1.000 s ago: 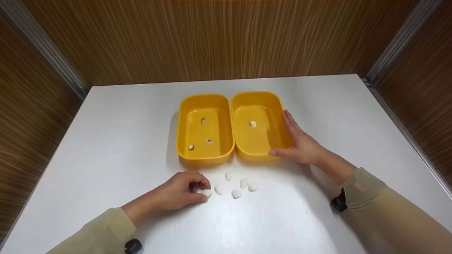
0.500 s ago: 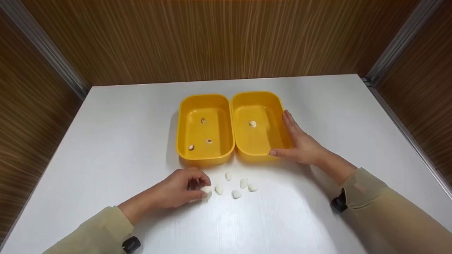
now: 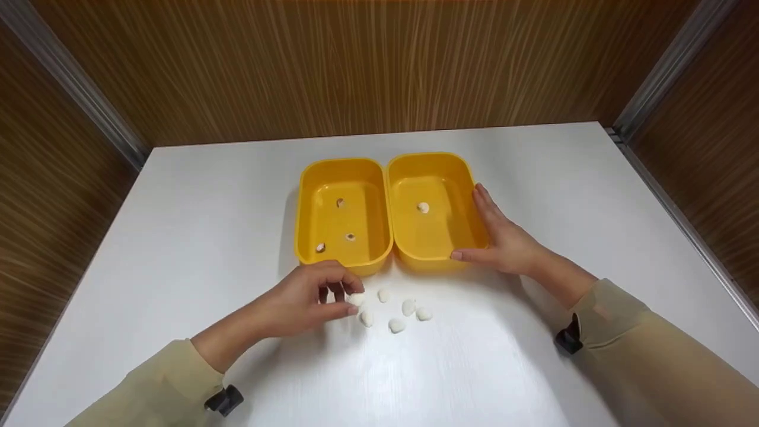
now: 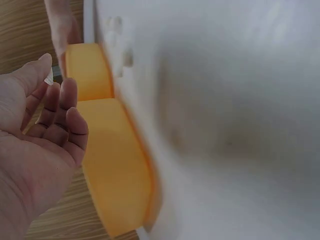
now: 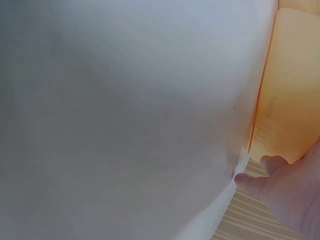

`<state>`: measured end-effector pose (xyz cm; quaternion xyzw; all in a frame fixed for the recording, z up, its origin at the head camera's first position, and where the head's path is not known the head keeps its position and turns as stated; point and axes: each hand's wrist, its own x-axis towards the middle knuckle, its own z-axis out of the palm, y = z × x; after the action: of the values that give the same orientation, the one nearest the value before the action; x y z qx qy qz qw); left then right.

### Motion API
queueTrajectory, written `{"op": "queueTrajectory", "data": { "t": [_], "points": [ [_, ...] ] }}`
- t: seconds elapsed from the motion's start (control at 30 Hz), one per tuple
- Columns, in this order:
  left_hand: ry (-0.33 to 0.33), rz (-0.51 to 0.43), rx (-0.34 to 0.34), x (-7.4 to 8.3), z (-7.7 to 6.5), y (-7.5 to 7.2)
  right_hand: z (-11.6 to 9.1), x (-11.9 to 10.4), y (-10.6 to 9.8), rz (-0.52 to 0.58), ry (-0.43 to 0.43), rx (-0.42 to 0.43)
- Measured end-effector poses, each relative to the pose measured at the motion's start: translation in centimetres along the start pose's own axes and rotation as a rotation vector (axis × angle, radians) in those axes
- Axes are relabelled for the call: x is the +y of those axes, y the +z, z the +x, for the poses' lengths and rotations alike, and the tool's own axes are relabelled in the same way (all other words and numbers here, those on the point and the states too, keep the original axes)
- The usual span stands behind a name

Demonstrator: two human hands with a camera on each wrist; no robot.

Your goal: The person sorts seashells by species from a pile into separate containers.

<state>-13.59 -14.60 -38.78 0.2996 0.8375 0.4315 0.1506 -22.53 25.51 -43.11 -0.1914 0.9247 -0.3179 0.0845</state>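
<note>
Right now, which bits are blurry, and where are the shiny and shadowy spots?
Head view: glare on the white table, soft shadow beside the right sleeve; left wrist view: white pieces blurred, dark hazy patch across the table; right wrist view: table mostly dim and grey.

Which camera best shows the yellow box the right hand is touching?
The head view: it looks into the yellow box and shows the white piece inside. The left wrist view shows only its outside; the right wrist view, part of its outside, cut off at the edge.
</note>
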Motion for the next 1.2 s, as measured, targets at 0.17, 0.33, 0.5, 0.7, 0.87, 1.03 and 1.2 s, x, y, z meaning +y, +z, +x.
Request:
{"op": "queueTrajectory", "data": {
  "t": [0.17, 0.33, 0.5, 0.7, 0.87, 1.03, 1.2],
  "points": [
    [0.05, 0.009, 0.036, 1.5, 1.1, -1.1, 0.1, 0.0, -0.1, -0.009, -0.003, 0.001],
    [0.061, 0.025, 0.058, 2.7, 2.5, -2.2, 0.2, 0.1, -0.1, -0.01, 0.0, 0.007],
    [0.071, 0.048, 0.079, 3.6, 4.0, -3.4, 0.2, 0.1, -0.2, -0.007, 0.002, 0.008],
    [0.095, 0.062, 0.118, 4.4, 6.0, -4.6, 0.3, 0.2, -0.2, -0.011, 0.0, 0.008],
    [0.091, 0.058, 0.132, 5.0, 7.7, -5.0, 0.2, 0.3, 0.0, -0.014, 0.005, 0.003],
    [0.08, 0.046, 0.14, 5.3, 9.5, -5.1, 0.2, 0.2, 0.1, -0.008, -0.009, 0.003],
    [0.054, 0.046, 0.15, 5.5, 11.6, -5.1, 0.2, 0.1, 0.1, -0.008, 0.005, 0.001]
  ]
}}
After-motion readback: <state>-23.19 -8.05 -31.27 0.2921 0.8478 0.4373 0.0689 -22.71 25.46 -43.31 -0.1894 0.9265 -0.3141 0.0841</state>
